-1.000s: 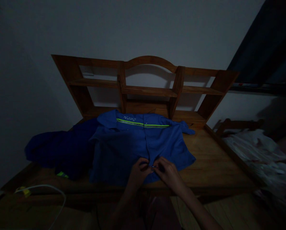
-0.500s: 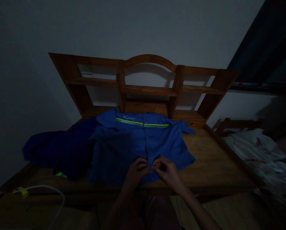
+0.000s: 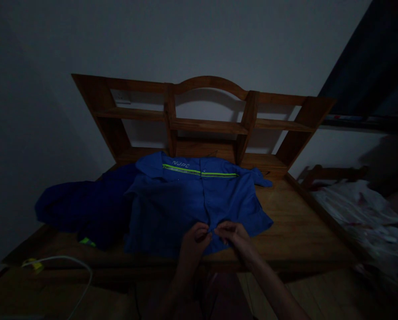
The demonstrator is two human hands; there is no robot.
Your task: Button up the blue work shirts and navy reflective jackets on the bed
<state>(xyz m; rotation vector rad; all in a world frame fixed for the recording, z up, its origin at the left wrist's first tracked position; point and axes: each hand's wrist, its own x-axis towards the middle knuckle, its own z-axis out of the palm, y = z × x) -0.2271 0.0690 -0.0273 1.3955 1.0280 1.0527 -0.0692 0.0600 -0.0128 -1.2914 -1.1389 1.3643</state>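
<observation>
Blue NJPC work shirt (image 3: 172,204) lies front-up on the wooden surface (image 3: 295,222) before a compartmented shelf unit (image 3: 207,126), left hand (image 3: 194,242) pinching its lower placket (image 3: 204,195), right hand (image 3: 235,235) bunched just beside, its grip impossible to tell; white plastic bags (image 3: 362,204) at right, contents indistinct.

The collared, mid-blue cloth shirt (image 3: 172,209) bears pale grey block lettering (image 3: 181,164) reading "NJPC", with thin lime-yellow stripes (image 3: 219,174) running across the chest and a silvery-grey strip beneath the letters. The bunched cloth heap (image 3: 82,204) is a deeper royal blue with a yellow-green patch (image 3: 87,241). The flat wooden tabletop (image 3: 295,222) is honey brown; the arched wooden shelf unit (image 3: 207,126), reddish brown. The smooth wall (image 3: 152,40) looks dim grey; the thin cable (image 3: 65,257), white.
</observation>
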